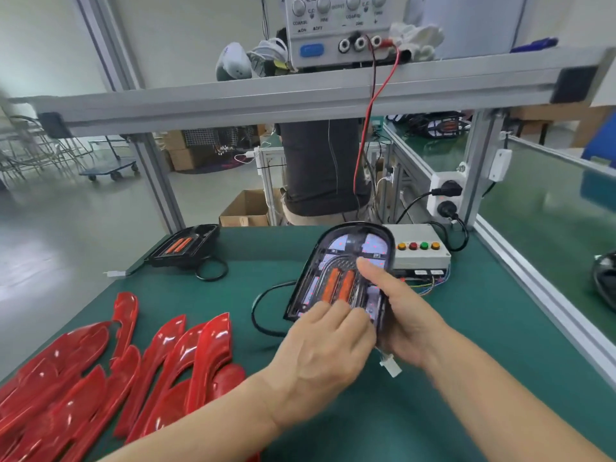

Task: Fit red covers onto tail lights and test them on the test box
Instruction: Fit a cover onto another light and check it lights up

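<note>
Red covers (100, 371): piled loose at my near left on the green desk (450, 378), overlapping each other; none is on a light yet.
My left hand (320, 355): fingers (336, 311) bent onto the near end of the tail light, pressing or picking at its open face; I hold nothing else.
My right hand (406, 315): wrapped round the right edge of the tail light (343, 271), thumb laid across its face, holding it tilted up off the desk.
Tail light in hand: uncovered, its orange reflectors and inner board showing; its black cable (263, 315) loops on the desk, and a white plug (391, 366) hangs loose below my right palm, so I judge it unplugged.
Test box (421, 248): just beyond the light, grey, with four coloured buttons; nothing from my light runs to it that I can see.
Second tail light (185, 246): far left of the desk, also bare.
Progress: I judge this early; covering and testing are both left.
Power supply (336, 28): on the shelf above, red and black leads dropping down.
</note>
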`<state>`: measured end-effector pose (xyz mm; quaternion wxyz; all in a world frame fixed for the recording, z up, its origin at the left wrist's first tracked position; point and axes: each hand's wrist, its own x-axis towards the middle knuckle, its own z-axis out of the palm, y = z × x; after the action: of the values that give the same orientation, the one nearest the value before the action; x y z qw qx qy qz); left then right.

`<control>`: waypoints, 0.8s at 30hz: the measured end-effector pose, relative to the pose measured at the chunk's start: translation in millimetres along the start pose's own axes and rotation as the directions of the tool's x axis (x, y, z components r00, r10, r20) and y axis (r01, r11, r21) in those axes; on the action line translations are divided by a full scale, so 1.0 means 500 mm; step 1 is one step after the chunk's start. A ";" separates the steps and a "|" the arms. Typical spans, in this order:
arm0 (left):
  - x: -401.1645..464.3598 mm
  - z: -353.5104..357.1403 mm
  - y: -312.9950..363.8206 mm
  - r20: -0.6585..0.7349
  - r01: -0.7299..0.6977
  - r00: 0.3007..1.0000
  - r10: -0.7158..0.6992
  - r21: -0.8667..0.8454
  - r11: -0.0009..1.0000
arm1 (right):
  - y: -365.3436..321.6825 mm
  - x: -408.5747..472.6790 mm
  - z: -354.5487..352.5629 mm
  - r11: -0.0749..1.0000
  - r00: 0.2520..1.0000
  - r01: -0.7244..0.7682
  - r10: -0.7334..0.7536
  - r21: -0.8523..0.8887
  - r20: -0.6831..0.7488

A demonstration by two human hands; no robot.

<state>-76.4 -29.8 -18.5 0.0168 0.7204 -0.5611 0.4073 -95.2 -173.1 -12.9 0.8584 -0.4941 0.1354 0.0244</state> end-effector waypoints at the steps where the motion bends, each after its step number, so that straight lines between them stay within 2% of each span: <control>1: 0.001 0.003 0.007 0.005 -0.021 1.000 0.021 -0.023 1.000 | 0.004 0.003 -0.006 1.000 1.000 -0.015 0.015 -0.002 -0.002; 4: -0.015 0.006 -0.004 0.030 -0.017 0.999 0.023 -0.190 0.982 | 0.013 0.004 -0.026 1.000 0.999 -0.007 0.007 -0.010 -0.039; 5: -0.023 0.005 -0.014 0.023 0.044 0.999 -0.040 -0.288 0.957 | 0.014 0.004 -0.035 1.000 0.999 -0.006 0.007 0.015 -0.052; 7: -0.035 -0.003 -0.047 0.059 0.254 0.965 -0.255 -0.449 0.857 | 0.012 -0.002 -0.054 0.996 0.995 0.003 0.006 0.086 -0.102; 9: -0.047 -0.005 -0.089 0.236 0.533 0.843 -0.483 -0.489 0.691 | 0.010 -0.004 -0.075 0.989 0.988 0.012 0.011 0.150 -0.156; 10: -0.058 0.000 -0.110 0.383 0.651 0.759 -0.527 -0.484 0.585 | 0.010 -0.005 -0.083 0.985 0.985 0.023 0.006 0.172 -0.172; 11: -0.069 0.008 -0.129 0.529 0.733 0.680 -0.508 -0.465 0.497 | 0.009 -0.006 -0.091 0.981 0.983 0.040 -0.003 0.192 -0.186; 12: -0.079 0.018 -0.143 0.645 0.775 0.624 -0.440 -0.439 0.454 | 0.008 -0.007 -0.096 0.974 0.981 0.056 -0.013 0.220 -0.194; 14: -0.095 0.039 -0.160 0.762 0.771 0.596 -0.254 -0.453 0.449 | 0.004 -0.009 -0.103 0.953 0.981 0.077 -0.019 0.293 -0.195; 16: -0.101 0.055 -0.164 0.753 0.724 0.624 -0.209 -0.457 0.516 | -0.006 -0.010 -0.107 0.943 0.979 0.091 -0.025 0.320 -0.204; 17: -0.101 0.066 -0.165 0.722 0.683 0.645 -0.252 -0.395 0.615 | -0.010 -0.012 -0.113 0.952 0.977 0.097 -0.035 0.289 -0.211; 18: -0.097 0.070 -0.169 0.658 0.604 0.684 -0.313 -0.271 0.749 | -0.015 -0.013 -0.116 0.968 0.976 0.095 -0.044 0.234 -0.214; 19: -0.092 0.072 -0.177 0.548 0.504 0.755 -0.360 -0.132 0.854 | -0.020 -0.016 -0.122 0.982 0.974 0.082 -0.043 0.171 -0.221; 20: -0.089 0.072 -0.187 0.435 0.395 0.828 -0.353 -0.007 0.919 | -0.024 -0.021 -0.130 0.993 0.972 0.060 -0.034 0.104 -0.235; 21: -0.087 0.069 -0.195 0.332 0.308 0.885 -0.326 0.108 0.945 | -0.028 -0.026 -0.141 0.999 0.968 0.029 -0.018 0.040 -0.251; 22: -0.088 0.064 -0.201 0.268 0.267 0.913 -0.308 0.178 0.947 | -0.030 -0.033 -0.153 1.000 0.964 -0.004 -0.001 -0.020 -0.268; 24: -0.096 0.058 -0.207 0.210 0.245 0.929 -0.303 0.264 0.933 | -0.028 -0.046 -0.181 0.988 0.950 -0.069 0.023 -0.135 -0.312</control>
<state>23.4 33.0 -22.1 -0.0809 0.8341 -0.4002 0.3710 -133.9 -255.7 -38.2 0.7878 -0.5493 0.2776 -0.0236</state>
